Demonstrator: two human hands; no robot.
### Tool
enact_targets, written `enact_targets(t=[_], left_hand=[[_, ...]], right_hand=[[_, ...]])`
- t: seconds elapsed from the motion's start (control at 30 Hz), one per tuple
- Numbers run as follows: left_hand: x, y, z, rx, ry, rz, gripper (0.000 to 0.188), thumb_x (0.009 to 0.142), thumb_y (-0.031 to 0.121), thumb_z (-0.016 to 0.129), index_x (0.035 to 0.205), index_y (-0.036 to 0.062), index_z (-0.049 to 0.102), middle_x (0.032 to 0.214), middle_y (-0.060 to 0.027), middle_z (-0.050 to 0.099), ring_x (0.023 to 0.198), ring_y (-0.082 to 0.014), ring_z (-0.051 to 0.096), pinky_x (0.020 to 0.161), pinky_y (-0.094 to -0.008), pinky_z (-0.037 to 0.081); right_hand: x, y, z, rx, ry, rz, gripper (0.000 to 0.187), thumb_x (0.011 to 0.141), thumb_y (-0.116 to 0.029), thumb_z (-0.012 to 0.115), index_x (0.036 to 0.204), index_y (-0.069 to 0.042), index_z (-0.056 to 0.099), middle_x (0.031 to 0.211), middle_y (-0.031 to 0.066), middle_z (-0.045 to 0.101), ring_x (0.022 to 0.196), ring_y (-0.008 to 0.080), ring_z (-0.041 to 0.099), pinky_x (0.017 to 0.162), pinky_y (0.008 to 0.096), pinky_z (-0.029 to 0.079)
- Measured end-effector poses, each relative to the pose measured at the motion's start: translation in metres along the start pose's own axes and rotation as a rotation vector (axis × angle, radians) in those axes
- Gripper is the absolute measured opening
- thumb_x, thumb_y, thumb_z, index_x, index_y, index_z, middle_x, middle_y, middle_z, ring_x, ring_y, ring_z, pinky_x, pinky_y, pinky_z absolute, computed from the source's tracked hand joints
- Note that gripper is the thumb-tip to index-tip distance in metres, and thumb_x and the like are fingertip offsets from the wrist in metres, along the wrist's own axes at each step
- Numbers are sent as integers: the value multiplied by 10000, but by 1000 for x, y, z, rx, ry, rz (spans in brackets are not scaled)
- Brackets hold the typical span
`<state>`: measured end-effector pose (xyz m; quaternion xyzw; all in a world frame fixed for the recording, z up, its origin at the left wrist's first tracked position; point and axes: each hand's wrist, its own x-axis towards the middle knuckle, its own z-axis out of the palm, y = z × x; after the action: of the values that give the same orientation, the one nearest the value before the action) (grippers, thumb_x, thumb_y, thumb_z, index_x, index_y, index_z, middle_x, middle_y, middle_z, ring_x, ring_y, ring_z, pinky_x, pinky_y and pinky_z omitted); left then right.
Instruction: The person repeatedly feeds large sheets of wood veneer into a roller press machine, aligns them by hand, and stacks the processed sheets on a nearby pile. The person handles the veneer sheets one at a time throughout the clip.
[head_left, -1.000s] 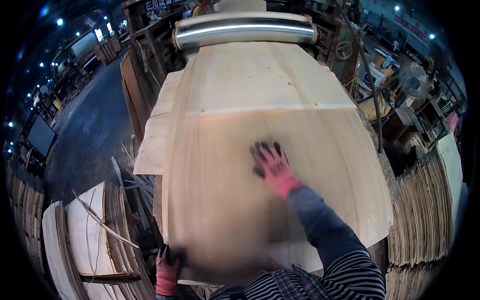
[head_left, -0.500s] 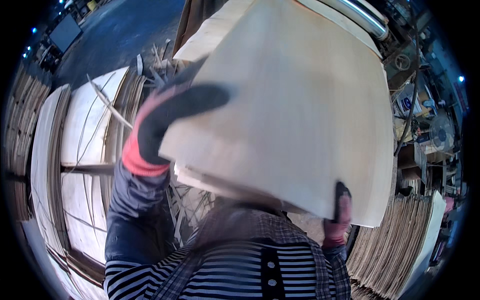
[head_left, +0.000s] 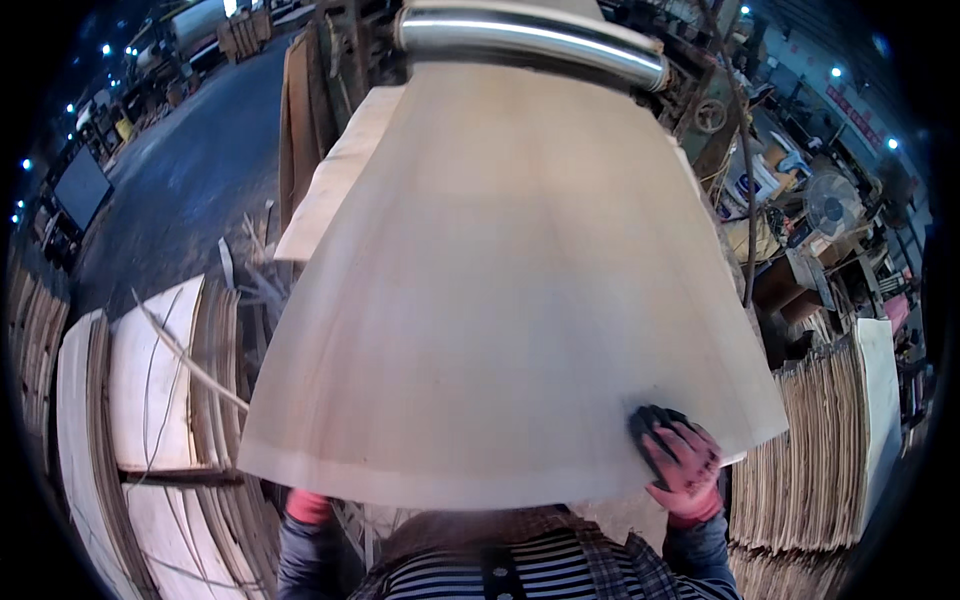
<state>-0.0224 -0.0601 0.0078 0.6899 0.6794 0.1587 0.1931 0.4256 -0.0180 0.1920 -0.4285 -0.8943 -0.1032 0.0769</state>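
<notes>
The veneer sheet (head_left: 510, 290), stretching toward the far metal roller (head_left: 535, 36), seems light, floppy, splittable; best held at near corners. The right hand (head_left: 678, 460) rests loosely spread atop; the left hand's (head_left: 308, 506) hidden grip cannot be told.

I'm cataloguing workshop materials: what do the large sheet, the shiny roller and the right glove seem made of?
Large sheet: probably thin wood veneer, matte, given its pale tan and faint streaks. Shiny roller: likely polished metal, given its bright highlight. Right glove: pink, perhaps fabric; its dark fingers suggest rubbery coating.
</notes>
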Motion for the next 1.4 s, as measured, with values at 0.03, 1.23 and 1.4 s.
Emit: enact_targets(t=[0.03, 1.23, 1.4], left_hand=[[1, 4, 20, 151, -48, -19, 509, 721, 153, 597, 1164, -48, 445, 1069, -229, 537, 987, -323, 539, 871, -383, 419], [36, 141, -134, -1501, -52, -269, 307, 847, 175, 494, 1096, -1, 525, 1006, -106, 577, 908, -173, 568, 795, -287, 463], [9, 95, -118, -1916, 102, -387, 392, 844, 239, 501, 1151, -3, 481, 1035, -129, 580, 913, -216, 570, 795, -349, 462]], right_hand=[[17, 2, 6, -38, -24, -8, 558, 518, -363, 615, 1024, -127, 599, 1054, 72, 543, 922, 266, 521, 818, 399, 422], [-57, -26, 97, 185, 183, 296, 631, 412, -145, 672, 1024, -50, 554, 1052, 133, 519, 1033, 365, 453, 902, 481, 355], [-37, -48, 11, 59, 125, 180, 590, 386, -233, 676, 961, -128, 598, 1002, 69, 550, 931, 260, 507, 810, 436, 430]])
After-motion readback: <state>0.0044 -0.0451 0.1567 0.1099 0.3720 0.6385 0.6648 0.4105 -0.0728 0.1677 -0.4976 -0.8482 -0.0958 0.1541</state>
